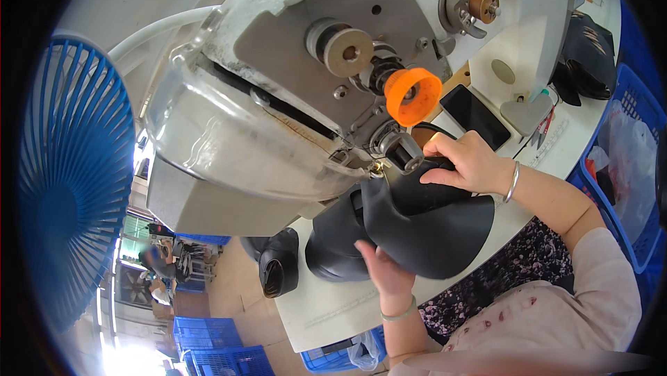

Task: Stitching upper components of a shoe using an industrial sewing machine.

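A black leather piece (431,234), curved and folded like a boot upper, lies under the head of a large sewing machine (278,126). My right hand (472,162) pinches its upper edge between thumb and fingers, just right of the machine's presser area (379,169). Lower down, my left hand (388,275) holds the same piece near its bottom edge; some of its fingers are hidden by the leather. The needle point itself cannot be made out behind the machine head. An orange knob (413,96) sticks out from the machine's face.
Another rolled black piece (279,263) hangs at the table's left end. On the white table (333,310) are a dark phone (475,116), scissors (544,129) and more black pieces (590,53). Blue baskets (629,237) stand right; a blue fan (73,181) is left.
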Action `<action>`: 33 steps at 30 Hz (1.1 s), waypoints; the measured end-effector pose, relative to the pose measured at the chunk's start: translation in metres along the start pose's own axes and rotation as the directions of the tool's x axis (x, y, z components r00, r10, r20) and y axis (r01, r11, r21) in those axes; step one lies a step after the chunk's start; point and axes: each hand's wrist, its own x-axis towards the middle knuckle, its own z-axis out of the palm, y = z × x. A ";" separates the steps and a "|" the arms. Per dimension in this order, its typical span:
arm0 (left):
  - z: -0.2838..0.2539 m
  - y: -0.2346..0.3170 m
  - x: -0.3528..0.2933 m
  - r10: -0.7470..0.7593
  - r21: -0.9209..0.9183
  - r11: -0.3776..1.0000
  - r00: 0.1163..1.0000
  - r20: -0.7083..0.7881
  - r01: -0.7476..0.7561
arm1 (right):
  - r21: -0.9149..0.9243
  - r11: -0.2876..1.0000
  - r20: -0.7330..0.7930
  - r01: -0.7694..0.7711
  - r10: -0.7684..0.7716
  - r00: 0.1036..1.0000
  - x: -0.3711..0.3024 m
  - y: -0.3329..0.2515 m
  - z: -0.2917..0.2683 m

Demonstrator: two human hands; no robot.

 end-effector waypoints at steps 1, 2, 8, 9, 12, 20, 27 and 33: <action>0.006 -0.003 -0.005 -0.017 0.049 0.999 0.999 -0.048 0.020 | 0.017 1.000 0.004 -0.012 0.012 1.000 0.001 -0.001 -0.001; 0.012 -0.008 -0.010 0.000 0.091 0.996 0.993 -0.116 0.011 | 0.034 0.999 0.010 -0.025 0.025 1.000 0.003 -0.002 -0.002; 0.021 -0.023 -0.012 -0.182 -0.269 0.949 0.982 -0.045 0.164 | 0.267 0.938 0.130 -0.223 0.194 0.972 0.009 -0.006 -0.012; 0.021 -0.023 -0.010 -0.220 -0.440 0.854 0.959 0.181 0.279 | 0.277 0.934 0.132 -0.223 0.193 0.972 0.011 -0.007 -0.012; 0.020 -0.022 -0.009 -0.126 0.032 0.991 0.992 0.003 0.126 | 0.307 0.916 0.146 -0.259 0.224 0.964 0.013 -0.011 -0.014; 0.018 -0.014 -0.008 0.242 0.895 0.419 0.969 0.053 -0.153 | 0.342 0.865 0.239 -0.366 0.297 0.924 0.016 -0.010 -0.016; 0.029 0.000 0.003 0.443 0.935 0.202 0.879 0.177 -0.290 | 0.487 0.780 0.294 -0.394 0.278 0.914 0.018 -0.003 -0.013; 0.038 0.071 0.057 -0.085 0.156 -0.892 0.496 0.864 -0.424 | 0.551 0.724 0.319 -0.415 0.277 0.906 0.021 0.001 -0.011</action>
